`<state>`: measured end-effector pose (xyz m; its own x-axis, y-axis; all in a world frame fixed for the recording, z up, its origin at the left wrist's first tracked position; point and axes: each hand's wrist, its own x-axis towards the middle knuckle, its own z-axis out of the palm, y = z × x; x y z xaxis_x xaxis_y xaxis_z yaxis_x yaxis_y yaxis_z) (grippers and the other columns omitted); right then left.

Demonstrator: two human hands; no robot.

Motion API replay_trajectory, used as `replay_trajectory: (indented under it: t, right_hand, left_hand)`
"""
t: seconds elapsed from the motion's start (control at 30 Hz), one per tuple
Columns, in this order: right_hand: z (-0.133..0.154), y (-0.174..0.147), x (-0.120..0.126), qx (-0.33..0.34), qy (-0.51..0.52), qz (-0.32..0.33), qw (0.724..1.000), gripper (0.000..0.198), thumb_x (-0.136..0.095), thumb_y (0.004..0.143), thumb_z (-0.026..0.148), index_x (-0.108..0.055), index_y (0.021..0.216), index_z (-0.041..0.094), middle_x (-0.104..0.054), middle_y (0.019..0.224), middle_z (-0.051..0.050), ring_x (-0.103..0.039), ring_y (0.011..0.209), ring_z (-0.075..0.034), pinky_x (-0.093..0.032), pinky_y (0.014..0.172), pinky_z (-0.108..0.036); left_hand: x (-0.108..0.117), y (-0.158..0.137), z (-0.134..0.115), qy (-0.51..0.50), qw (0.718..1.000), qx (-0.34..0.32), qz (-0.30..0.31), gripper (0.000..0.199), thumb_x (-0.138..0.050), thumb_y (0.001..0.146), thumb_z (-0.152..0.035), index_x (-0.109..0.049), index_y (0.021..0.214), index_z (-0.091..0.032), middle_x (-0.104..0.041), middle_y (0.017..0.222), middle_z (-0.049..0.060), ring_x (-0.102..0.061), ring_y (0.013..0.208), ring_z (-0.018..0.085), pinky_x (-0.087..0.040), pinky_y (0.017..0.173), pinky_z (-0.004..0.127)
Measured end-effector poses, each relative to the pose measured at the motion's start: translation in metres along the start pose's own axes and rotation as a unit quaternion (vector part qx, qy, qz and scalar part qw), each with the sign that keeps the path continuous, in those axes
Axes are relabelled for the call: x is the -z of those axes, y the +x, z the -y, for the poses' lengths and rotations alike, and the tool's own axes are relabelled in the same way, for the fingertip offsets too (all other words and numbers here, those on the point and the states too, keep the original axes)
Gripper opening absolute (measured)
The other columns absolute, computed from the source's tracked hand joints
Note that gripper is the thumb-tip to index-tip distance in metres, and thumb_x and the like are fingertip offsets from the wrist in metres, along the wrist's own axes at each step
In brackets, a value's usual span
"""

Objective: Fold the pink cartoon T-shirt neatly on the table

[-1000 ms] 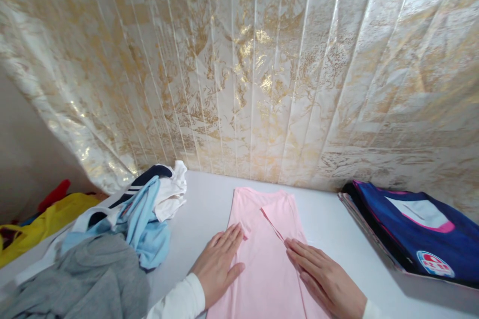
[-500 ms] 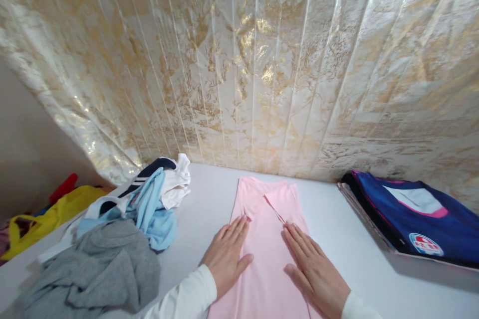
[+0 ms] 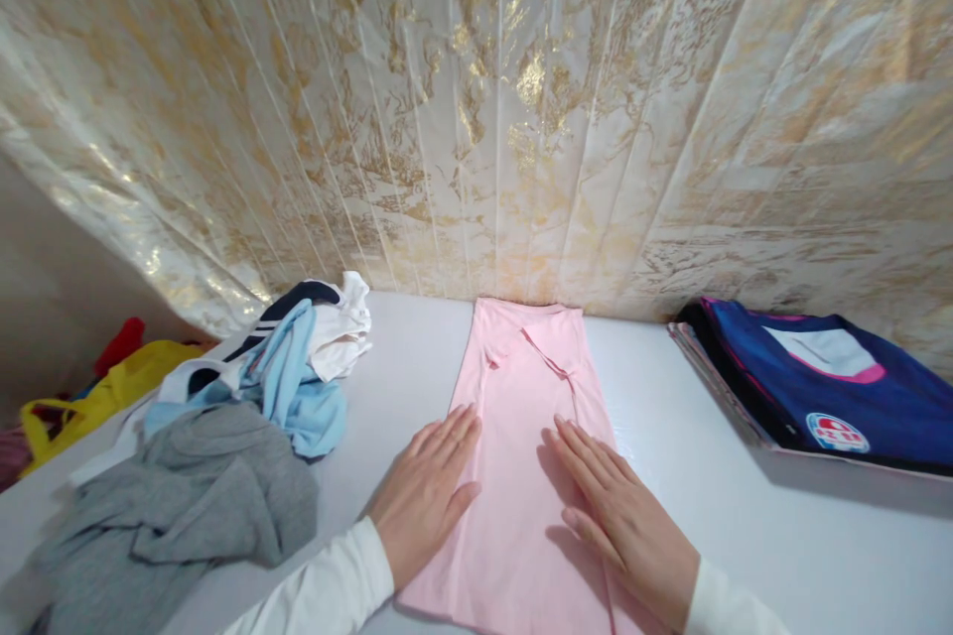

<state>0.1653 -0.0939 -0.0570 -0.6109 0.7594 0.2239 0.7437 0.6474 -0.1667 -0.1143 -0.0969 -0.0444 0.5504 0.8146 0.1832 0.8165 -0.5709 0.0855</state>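
Observation:
A pink shirt (image 3: 521,486) lies on the white table, its sides and sleeves folded inward into a long strip. Its sleeve ends show near the far end. My left hand (image 3: 428,491) rests along the shirt's left edge, fingers stretched out and holding nothing. On the other side, my right hand (image 3: 625,516) is flat and open over the right edge, casting a shadow on the pink cloth; whether it touches cannot be told.
A heap with a grey garment (image 3: 194,506) and a light blue garment (image 3: 298,387) lies on the left. At right sits a folded stack topped by a navy shirt (image 3: 841,387). Behind the table (image 3: 402,347) hangs a gold-patterned sheet (image 3: 476,119). A yellow cloth (image 3: 126,387) is far left.
Both hands have slid down the pink shirt toward me, away from its sleeve ends. The view has tipped down slightly, so more of the shirt's near end shows.

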Motion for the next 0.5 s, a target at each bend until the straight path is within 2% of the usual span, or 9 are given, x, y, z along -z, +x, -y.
replay_trajectory:
  t: [0.1,0.17,0.4,0.5]
  right_hand:
    - [0.019,-0.023,-0.001,0.018,-0.007,0.012,1.000,0.073,-0.042,0.092,0.046,-0.005,0.148,0.019,-0.019,0.151,-0.010,-0.022,0.138,-0.026,-0.032,0.108,-0.043]
    - [0.023,-0.030,-0.003,0.026,-0.017,0.011,0.999,0.076,-0.043,0.090,0.048,-0.005,0.148,0.017,-0.019,0.151,-0.011,-0.023,0.137,-0.028,-0.034,0.106,-0.044]
    - [0.020,-0.030,-0.003,0.041,-0.017,-0.018,0.999,0.077,-0.045,0.089,0.049,-0.005,0.148,0.020,-0.022,0.150,-0.010,-0.029,0.134,-0.028,-0.038,0.104,-0.044]
    - [0.019,-0.035,0.002,0.040,-0.003,-0.034,0.999,0.075,-0.043,0.090,0.046,-0.003,0.148,0.020,-0.024,0.149,-0.009,-0.030,0.134,-0.027,-0.039,0.103,-0.040]
  left_hand:
    - [0.001,-0.030,-0.010,0.002,1.000,-0.010,0.007,0.057,-0.034,0.098,-0.035,-0.009,0.147,-0.019,-0.021,0.151,0.007,-0.020,0.138,0.020,-0.023,0.110,0.038]
    - [-0.001,-0.039,-0.012,0.001,1.000,-0.004,0.019,0.058,-0.034,0.098,-0.036,-0.008,0.148,-0.020,-0.020,0.151,0.007,-0.020,0.138,0.021,-0.024,0.109,0.038]
    - [0.000,-0.039,-0.013,-0.004,1.000,0.010,0.024,0.060,-0.035,0.098,-0.037,-0.005,0.148,-0.022,-0.018,0.151,0.006,-0.021,0.137,0.022,-0.025,0.109,0.041]
    - [0.003,-0.045,-0.015,-0.002,1.000,-0.021,0.008,0.059,-0.034,0.098,-0.036,-0.005,0.148,-0.022,-0.021,0.151,0.006,-0.024,0.136,0.022,-0.027,0.108,0.040]
